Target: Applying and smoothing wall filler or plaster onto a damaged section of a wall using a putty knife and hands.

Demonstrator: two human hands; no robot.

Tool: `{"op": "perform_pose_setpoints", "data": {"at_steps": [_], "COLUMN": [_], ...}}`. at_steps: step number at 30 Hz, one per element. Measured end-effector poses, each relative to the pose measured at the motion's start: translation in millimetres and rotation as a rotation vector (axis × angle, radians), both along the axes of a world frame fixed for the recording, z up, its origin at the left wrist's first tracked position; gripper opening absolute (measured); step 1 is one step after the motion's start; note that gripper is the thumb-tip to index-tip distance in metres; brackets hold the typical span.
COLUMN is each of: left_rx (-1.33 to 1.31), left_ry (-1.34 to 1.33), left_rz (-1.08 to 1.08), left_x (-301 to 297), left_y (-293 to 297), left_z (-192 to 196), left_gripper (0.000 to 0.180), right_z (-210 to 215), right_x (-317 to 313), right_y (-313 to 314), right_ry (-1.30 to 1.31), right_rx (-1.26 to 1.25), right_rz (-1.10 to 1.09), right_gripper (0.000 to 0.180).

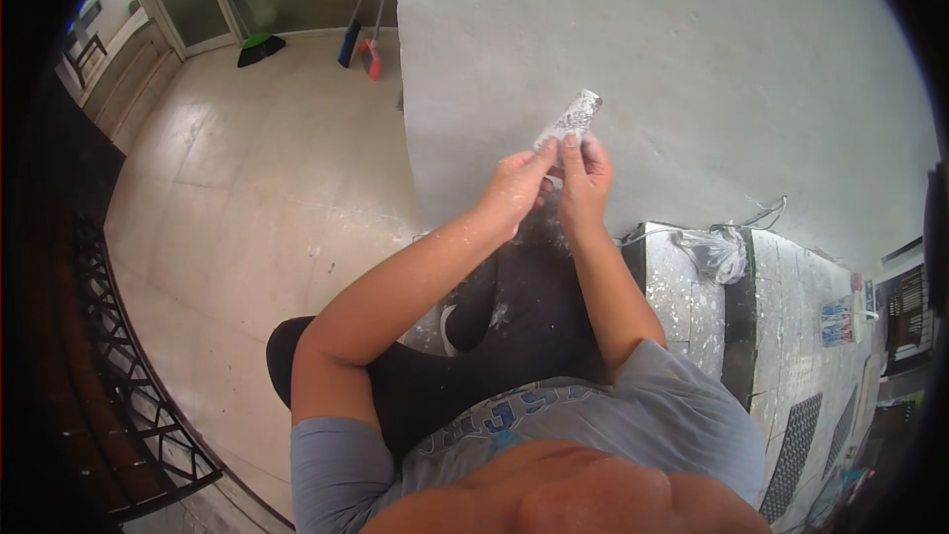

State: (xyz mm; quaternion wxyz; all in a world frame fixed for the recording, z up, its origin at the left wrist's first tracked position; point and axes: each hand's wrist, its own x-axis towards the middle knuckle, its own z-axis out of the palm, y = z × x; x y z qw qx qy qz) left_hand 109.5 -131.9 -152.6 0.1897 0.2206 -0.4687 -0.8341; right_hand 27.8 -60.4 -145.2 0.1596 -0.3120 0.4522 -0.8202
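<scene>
— Holding anything, those two hands?

— Yes. The left hand point(516, 181) and the right hand point(585, 175) meet in front of the pale plastered wall point(692, 59), and both pinch the lower end of a small crumpled strip of paper point(573, 119), grey and white with dark speckles. Each grip is clenched on that strip, fingertips pressed together around it.

— Where does the strip sit?

— Above the hands, tilted up toward the right, its free end against the wall's surface as seen from above.

— What lies around?

— Below the hands, dark trousers point(514, 316) dusted with white. To the right, a clear plastic bag point(717, 252) rests on a splattered ledge point(677, 297) just beside white cables. Far left on the tiled floor point(247, 188), brooms point(361, 49) lean near a doorway, well apart from the hands.
</scene>
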Motion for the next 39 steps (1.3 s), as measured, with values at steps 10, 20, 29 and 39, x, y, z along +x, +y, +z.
{"op": "perform_pose_setpoints", "data": {"at_steps": [10, 20, 29, 39], "left_rx": [-1.195, -1.247, -1.658, -1.664], "left_ry": [0.522, 0.076, 0.161, 0.140], "left_rz": [1.058, 0.855, 0.890, 0.799], "left_x": [19, 31, 34, 34], "left_y": [-105, -175, -162, -165], "left_z": [-7, -64, -57, -67], "left_gripper": [0.022, 0.082, 0.089, 0.093], "right_z": [66, 230, 162, 205], "right_x": [-32, -83, -51, -56], "right_y": [-17, -70, -63, -66], "right_ry": [0.966, 2.011, 2.292, 2.391], "right_rx": [0.100, 0.087, 0.866, 0.689], "right_rz": [-0.518, -0.889, -0.520, -0.669], "right_gripper": [0.024, 0.040, 0.034, 0.025]}}
